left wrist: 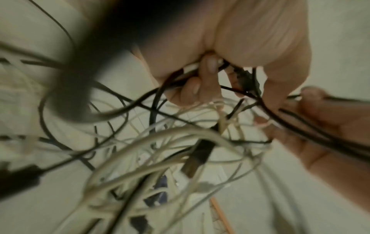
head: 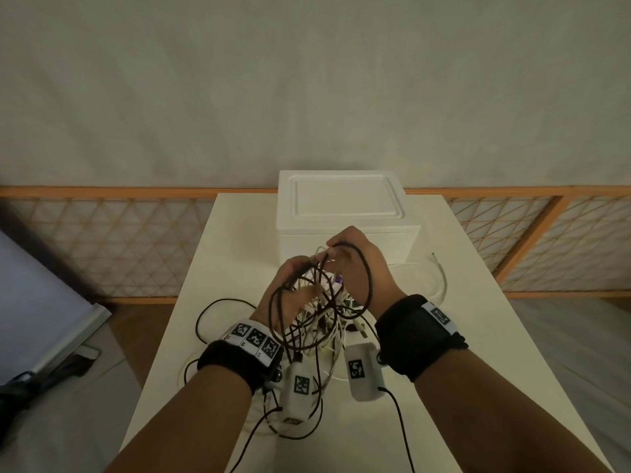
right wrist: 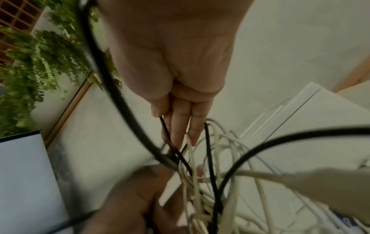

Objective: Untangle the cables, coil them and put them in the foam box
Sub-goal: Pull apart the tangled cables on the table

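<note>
Two hands are raised together above the middle of a white desk (head: 478,336), each grip closed on strands of one tangled bundle of cables (head: 321,319). The right hand (head: 358,264) has its fingers curled downward, pinching a thin black strand between thumb and fingers; a large loop of black braided cable (head: 367,281) drapes over the back of this hand. The left hand (head: 290,288) sits just beside it, fingertips nearly touching the right hand's, with its fingers curled round several black strands. From the left wrist view, fingers (left wrist: 208,79) press dark and pale strands against the palm.

The bundle mixes black and white cables; the exact number cannot be told, as they overlap thickly. It hangs directly below and between the two grips, its lower part trailing onto the desk toward the person. One white cable (head: 440,278) lies loose on the desk to the right of the hands. One black loop (head: 205,315) lies on the desk to the left.

One white foam box (head: 345,216) stands just beyond the grips, lid closed, at the far edge of the desk. Bare desk surface lies to either side of the hands, wider on the right. Beyond the desk's far edge runs a wooden lattice fence (head: 112,240) beneath a pale wall.
</note>
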`<act>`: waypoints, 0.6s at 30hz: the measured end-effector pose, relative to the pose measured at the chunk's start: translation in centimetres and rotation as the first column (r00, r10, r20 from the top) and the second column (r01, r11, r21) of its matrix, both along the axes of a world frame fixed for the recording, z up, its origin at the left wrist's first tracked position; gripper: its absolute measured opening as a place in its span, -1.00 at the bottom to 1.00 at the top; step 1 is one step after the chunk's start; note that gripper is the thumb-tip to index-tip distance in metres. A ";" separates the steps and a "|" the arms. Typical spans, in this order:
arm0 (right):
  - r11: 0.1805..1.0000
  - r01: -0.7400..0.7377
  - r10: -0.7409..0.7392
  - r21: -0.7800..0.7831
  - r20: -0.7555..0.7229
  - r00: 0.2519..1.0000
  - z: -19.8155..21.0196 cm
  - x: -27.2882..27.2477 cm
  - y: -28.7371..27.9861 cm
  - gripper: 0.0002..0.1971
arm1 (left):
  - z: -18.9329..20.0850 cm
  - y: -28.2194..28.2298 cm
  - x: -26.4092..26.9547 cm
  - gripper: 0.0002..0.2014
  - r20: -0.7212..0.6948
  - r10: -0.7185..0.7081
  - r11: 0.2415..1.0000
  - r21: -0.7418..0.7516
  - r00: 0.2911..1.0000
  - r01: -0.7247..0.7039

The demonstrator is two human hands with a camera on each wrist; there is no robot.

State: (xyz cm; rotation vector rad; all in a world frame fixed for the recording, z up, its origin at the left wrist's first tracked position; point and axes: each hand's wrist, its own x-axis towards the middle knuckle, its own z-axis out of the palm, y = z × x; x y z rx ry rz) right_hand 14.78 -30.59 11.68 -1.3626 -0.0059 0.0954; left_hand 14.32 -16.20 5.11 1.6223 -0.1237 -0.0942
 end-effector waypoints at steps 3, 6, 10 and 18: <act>0.981 0.023 -0.001 0.193 -0.113 0.994 2.5 -0.6 0.5 -0.86 | -1.8 0.4 0.0 -0.71 0.001 -0.019 0.987 0.160 1.000 0.019; 0.890 0.246 -0.314 0.383 0.125 0.941 6.4 -0.1 -0.4 -0.76 | -4.3 1.1 -0.7 -0.78 -0.030 -0.053 0.895 0.442 0.998 0.061; 0.825 0.549 -0.386 -0.130 0.580 0.717 9.0 1.2 -6.0 -0.76 | -4.9 3.8 -1.0 -0.80 -0.262 0.087 0.958 0.286 0.961 -0.008; -0.078 0.117 -0.217 -0.990 0.132 0.967 1.9 -0.3 -14.2 -0.61 | -0.5 8.0 -0.9 -0.61 -0.059 0.150 0.649 0.759 0.987 -0.054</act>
